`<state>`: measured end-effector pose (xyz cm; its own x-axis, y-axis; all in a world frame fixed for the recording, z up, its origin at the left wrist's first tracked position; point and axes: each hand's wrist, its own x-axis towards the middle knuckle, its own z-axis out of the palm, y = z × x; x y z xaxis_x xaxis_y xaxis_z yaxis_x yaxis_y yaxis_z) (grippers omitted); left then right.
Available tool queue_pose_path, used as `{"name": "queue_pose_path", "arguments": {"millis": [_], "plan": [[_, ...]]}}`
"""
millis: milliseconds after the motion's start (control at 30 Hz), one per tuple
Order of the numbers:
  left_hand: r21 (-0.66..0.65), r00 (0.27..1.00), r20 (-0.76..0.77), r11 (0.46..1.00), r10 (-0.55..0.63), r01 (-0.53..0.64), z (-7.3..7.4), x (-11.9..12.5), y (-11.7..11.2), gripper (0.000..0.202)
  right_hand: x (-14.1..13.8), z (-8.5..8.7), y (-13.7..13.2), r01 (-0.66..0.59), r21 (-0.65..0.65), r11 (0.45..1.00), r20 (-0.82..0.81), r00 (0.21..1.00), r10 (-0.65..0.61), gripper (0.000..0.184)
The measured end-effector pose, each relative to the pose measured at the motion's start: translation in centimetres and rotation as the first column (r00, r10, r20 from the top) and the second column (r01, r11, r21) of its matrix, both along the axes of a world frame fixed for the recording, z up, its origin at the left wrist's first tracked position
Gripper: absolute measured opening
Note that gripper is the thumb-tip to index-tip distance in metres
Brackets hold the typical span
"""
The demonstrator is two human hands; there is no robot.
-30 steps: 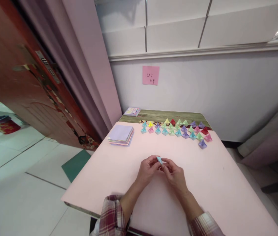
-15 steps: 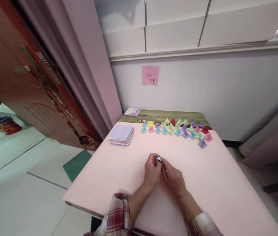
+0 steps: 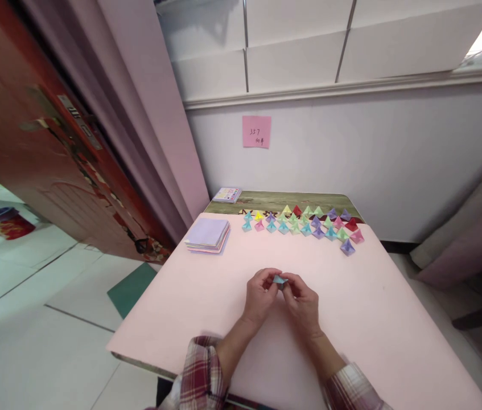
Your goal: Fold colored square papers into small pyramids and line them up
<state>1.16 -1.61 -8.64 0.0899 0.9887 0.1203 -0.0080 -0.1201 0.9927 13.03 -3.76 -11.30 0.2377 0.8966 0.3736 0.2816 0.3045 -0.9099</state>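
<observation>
Between both hands, over the middle of the pink-covered table (image 3: 206, 296), is a small light-blue folded paper piece (image 3: 279, 280). My left hand (image 3: 261, 293) pinches its left side with thumb and forefinger. On its right side, my right hand (image 3: 303, 300) grips it the same way; the fingers partly hide its lower part. Beyond the hands stand rows of folded paper pyramids (image 3: 318, 232) in blue, green, purple, pink, yellow and red. One purple pyramid (image 3: 347, 247) sits nearest to me at the right end of the rows.
A stack of coloured square paper (image 3: 207, 233) lies at the table's left. Behind it, a printed pack (image 3: 227, 195) rests on the green wood-patterned strip. A pink note (image 3: 256, 131) is stuck on the wall. Left are a red door (image 3: 53, 165) and a bucket (image 3: 4, 222).
My right hand has turned, its fingers now at the right side of the blue paper piece. The piece appears wider and more exposed. The camera view has shifted slightly.
</observation>
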Motion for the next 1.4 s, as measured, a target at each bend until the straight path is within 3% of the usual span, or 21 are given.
{"name": "queue_pose_path", "arguments": {"millis": [200,300,433,533,667,833,1000,1100,1267,1400], "plan": [[-0.143,0.988,0.149,0.987,-0.05,0.071,0.1,-0.6,0.4,0.02,0.1,-0.1,0.3,-0.094,-0.092,0.991,-0.263,0.963,0.067,0.015],[-0.132,0.982,0.171,0.985,-0.084,0.108,0.7,-0.8,0.1,0.019,0.1,-0.1,0.3,-0.065,-0.123,0.99,-0.239,0.97,0.034,0.013],[-0.187,0.981,0.193,0.98,-0.028,0.065,0.7,-0.8,0.0,0.016,0.2,-0.1,0.1,-0.014,-0.102,0.995,-0.101,0.995,0.004,0.011],[-0.247,0.964,0.263,0.968,0.027,0.041,0.2,-1.0,0.3,0.028,0.4,0.1,0.0,-0.063,-0.066,0.996,-0.059,0.997,0.059,0.012],[-0.273,0.951,0.299,0.962,0.075,0.01,0.0,-1.4,0.7,0.048,0.4,0.5,0.0,-0.132,-0.15,0.98,-0.261,0.961,0.09,0.021],[-0.293,0.949,0.303,0.956,0.084,0.009,0.3,-1.2,0.6,0.048,0.2,0.4,0.2,-0.313,-0.27,0.911,-0.241,0.938,0.251,0.028],[-0.339,0.925,0.376,0.937,0.053,0.085,0.0,-1.3,0.4,0.035,0.4,-0.3,0.4,-0.333,-0.27,0.904,-0.204,0.937,0.284,0.03],[-0.367,0.946,0.323,0.922,0.0,0.126,-0.4,-1.3,0.5,0.027,0.5,-0.5,0.5,-0.339,-0.281,0.898,-0.168,0.938,0.302,0.03],[-0.348,0.974,0.228,0.935,0.01,0.072,-1.0,-1.3,0.9,0.026,0.2,-0.3,0.3,-0.342,-0.28,0.897,-0.152,0.938,0.311,0.031],[-0.32,0.978,0.205,0.947,0.05,0.019,-0.9,-1.4,1.1,0.027,0.0,0.2,0.1,-0.434,-0.311,0.845,-0.22,0.898,0.381,0.032]]}}
